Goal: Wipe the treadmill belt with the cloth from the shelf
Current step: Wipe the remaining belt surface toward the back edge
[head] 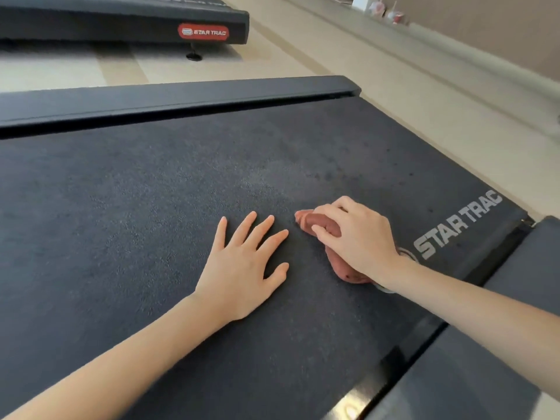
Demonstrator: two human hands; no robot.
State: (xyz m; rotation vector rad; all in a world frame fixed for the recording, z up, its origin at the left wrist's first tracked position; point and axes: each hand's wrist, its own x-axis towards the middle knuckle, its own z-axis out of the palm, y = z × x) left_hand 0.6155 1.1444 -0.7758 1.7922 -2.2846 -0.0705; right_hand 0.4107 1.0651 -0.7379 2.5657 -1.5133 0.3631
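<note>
Cloth (321,225) on belt (151,192), under right hand (357,237); left hand (242,268) just left.

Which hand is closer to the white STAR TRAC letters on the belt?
Right. The right hand, gripping the reddish cloth, sits just beside the letters. The left hand lies flat on the belt, farther off, beyond the cloth.

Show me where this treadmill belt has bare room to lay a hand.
The belt lies bare between the left hand and the far side rail, and below both forearms. It is crowded near the STAR TRAC lettering, where the right hand grips the cloth.
</note>
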